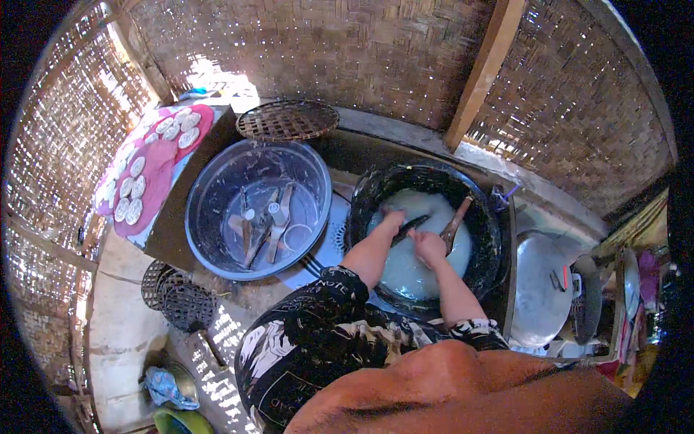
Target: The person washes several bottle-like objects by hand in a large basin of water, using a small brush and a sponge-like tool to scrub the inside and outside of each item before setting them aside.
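A large black basin [490, 238] in front of me holds cloudy whitish water [415, 282]. Over it my left hand [393, 218] reaches in, with its fingertips at the water and partly hidden. My right hand [429, 248] has its fingers closed at the lower edge of a dark, long, blade-like utensil [415, 225]. That utensil slants between the two hands; whether my left hand also grips it is unclear. Just right of my right hand, a brown wooden spatula [457, 222] leans in the water, its handle pointing up toward the rim.
Left of the basin stands a bluish plastic tub [195, 222] with several wooden utensils [276, 233]. Pink cloths [154, 168] carry several white flat rounds [188, 137]. A woven tray [287, 120] lies behind. Dark woven mats [187, 306] are at left, a metal pot [539, 293] at right.
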Motion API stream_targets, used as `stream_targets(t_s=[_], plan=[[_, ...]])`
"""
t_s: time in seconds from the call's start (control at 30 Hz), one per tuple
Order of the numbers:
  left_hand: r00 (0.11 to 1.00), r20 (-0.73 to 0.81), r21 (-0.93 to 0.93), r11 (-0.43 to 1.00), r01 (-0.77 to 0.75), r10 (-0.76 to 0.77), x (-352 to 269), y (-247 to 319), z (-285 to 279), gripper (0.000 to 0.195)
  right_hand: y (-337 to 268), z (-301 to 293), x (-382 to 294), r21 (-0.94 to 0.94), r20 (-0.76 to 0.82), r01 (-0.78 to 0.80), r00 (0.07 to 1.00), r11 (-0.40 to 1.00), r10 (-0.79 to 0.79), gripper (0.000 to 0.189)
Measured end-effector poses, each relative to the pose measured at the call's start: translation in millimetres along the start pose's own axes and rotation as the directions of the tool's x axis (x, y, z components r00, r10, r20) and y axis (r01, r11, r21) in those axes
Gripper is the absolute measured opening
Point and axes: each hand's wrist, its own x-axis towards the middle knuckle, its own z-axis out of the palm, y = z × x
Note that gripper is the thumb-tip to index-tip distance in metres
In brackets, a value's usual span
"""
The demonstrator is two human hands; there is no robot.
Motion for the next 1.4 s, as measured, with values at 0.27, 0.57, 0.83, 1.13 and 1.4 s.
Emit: stream_targets(t_s=[0.27,0.57,0.83,1.13,1.4], plan=[[0.992,0.069,0.246,0.962,-0.123,0.109,-112.9,67.5,82.1,0.055,84.7,47.7,26.4,0.932,0.354,-0.361,0.927,0.036,0.124,0.023],[0.896,0.108,0.062,0.897,-0.437,0.43,-148.5,97.4,80.6,0.045,58.8,22.8,21.3,0.893,0.41,-0.428,0.901,-0.14,-0.14,0.018],[0.836,-0.13,0.539,0.745,-0.392,0.533,-163.9,105.1,81.6,0.064,72.7,55.0,40.4,0.813,-0.161,0.0,0.961,0.582,0.225,0.025],[0.803,0.432,-0.212,0.912,-0.352,0.411,-160.9,108.0,97.6,0.043,64.8,20.0,19.8,0.99,0.111,-0.131,0.956,0.057,0.271,0.009],[0.998,-0.066,0.516,0.856,0.017,0.02,-76.6,52.4,45.0,0.023,42.2,53.9,26.3,0.061,0.075,-0.097,0.993,0.993,0.092,0.025]])
